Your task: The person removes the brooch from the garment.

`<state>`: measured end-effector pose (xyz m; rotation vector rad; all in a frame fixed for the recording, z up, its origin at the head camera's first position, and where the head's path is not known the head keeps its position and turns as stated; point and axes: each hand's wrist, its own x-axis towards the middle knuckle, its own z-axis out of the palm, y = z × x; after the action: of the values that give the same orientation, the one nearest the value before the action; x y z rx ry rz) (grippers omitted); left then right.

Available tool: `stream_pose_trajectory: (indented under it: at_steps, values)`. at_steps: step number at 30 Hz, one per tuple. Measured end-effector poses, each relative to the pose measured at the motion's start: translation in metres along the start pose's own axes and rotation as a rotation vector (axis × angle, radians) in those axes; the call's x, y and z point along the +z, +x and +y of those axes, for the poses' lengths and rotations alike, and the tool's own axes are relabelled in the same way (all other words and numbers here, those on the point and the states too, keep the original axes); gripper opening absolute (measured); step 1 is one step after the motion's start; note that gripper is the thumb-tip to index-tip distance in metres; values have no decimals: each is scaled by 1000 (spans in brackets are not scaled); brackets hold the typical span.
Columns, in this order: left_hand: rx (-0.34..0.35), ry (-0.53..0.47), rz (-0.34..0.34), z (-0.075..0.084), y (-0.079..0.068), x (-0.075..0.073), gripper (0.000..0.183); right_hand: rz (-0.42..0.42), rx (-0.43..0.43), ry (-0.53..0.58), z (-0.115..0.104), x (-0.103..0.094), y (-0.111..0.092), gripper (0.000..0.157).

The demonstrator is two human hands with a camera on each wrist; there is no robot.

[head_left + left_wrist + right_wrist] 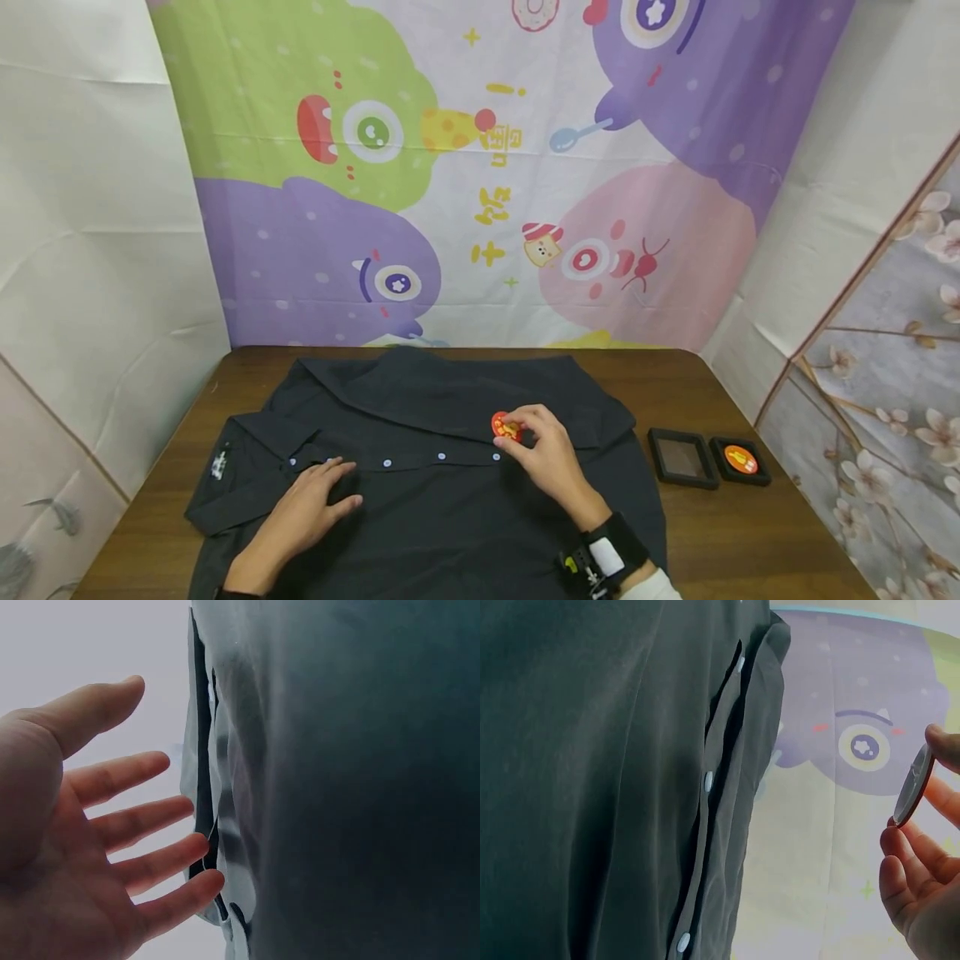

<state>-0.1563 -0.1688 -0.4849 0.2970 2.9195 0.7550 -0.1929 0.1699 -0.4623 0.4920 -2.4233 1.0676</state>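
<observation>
A dark button-up shirt [450,517] lies spread on the table, its row of pale buttons running across the middle. Between thumb and fingers, my right hand [546,454] pinches a round red badge [501,425] with a yellow pattern, over the shirt near its collar side. Seen edge-on in the right wrist view, the badge [913,786] shows a shiny back and is apart from the cloth. My left hand [303,508] is over the shirt's left part with fingers extended. In the left wrist view the left palm [67,847] holds nothing.
To the right of the shirt, a black square frame [682,458] lies on the brown wooden table [757,542]. Beside it sits a black case [759,475] holding a round orange badge [741,459]. A cartoon-patterned cloth [480,308] hangs behind the table.
</observation>
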Motion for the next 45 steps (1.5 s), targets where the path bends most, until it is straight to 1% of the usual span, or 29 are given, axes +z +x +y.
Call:
stream_pose_trajectory:
  at_steps: [8, 14, 18, 25, 29, 32, 36, 40, 42, 45]
  values:
    - [-10, 5, -12, 0, 0, -1, 54, 27, 50, 31, 2, -7, 2, 28]
    - [7, 10, 6, -3, 1, -3, 53, 23, 33, 14, 5, -10, 2, 27]
    - [12, 10, -5, -2, 1, -4, 54, 22, 33, 9, 8, -13, 2, 27]
    - [32, -6, -14, -3, 1, 0, 51, 21, 24, -20, 14, -21, 2, 25]
    - [31, -3, -13, -2, 2, -1, 51, 22, 28, -20, 16, -25, 1, 26]
    - [26, 5, -7, 0, 3, -1, 51, 28, 48, -22, 19, -27, -1, 27]
    - [30, 5, -6, 1, 3, 3, 50, 36, 67, -26, 22, -32, -3, 27]
    - [13, -4, -33, 2, 3, 8, 51, 35, 64, -18, 25, -37, -3, 28]
    - [1, -11, -35, 3, 3, 9, 51, 29, 57, -16, 25, -38, -2, 28]
    - [13, -18, -24, 4, 4, 6, 50, 37, 57, -29, 26, -41, -1, 28]
